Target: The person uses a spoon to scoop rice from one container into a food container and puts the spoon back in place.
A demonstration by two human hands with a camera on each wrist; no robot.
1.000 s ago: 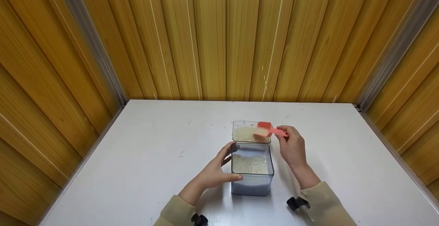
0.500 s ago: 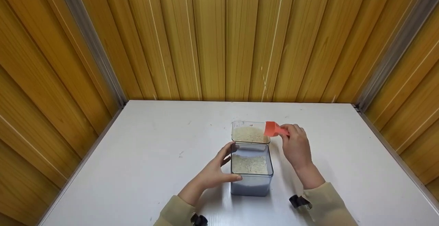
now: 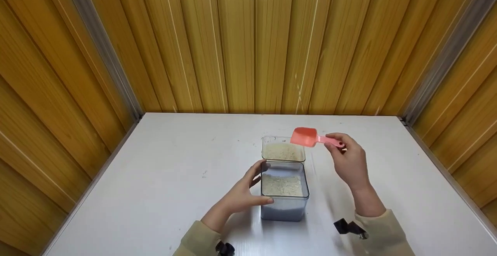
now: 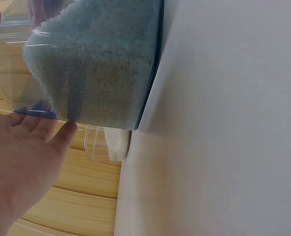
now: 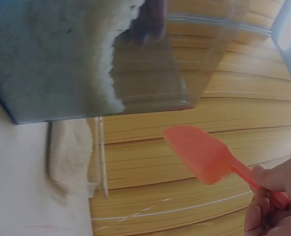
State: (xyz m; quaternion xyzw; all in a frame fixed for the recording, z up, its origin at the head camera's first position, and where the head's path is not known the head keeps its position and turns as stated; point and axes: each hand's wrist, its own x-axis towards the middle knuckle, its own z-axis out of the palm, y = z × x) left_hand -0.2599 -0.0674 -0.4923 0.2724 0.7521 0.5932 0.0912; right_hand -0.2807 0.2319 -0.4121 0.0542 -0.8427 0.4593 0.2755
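Observation:
My left hand [image 3: 242, 197] holds a tall clear, bluish box [image 3: 285, 206] by its left side, thumb on the front wall and fingers near the back corner. Pale grains, like rice, partly fill it; their sloping level shows through the wall in both wrist views. My right hand [image 3: 351, 164] pinches the handle of a red plastic scoop [image 3: 304, 137] between thumb and fingers. The scoop is raised over the right side of a smaller clear box [image 3: 270, 141], its bowl facing up with no grains visible. A layer of pale grains [image 3: 285, 152] lies in that smaller box.
The two boxes stand one behind the other on a white table [image 3: 174, 162]. Wood-patterned panels [image 3: 240, 46] rise behind the table and at both sides, with grey metal posts [image 3: 105, 50] at the corners.
The scoop held grains over the smaller box, then tipped with its bowl turned down. Now it is turned up again, higher, with my right hand farther right. My left hand has stayed put.

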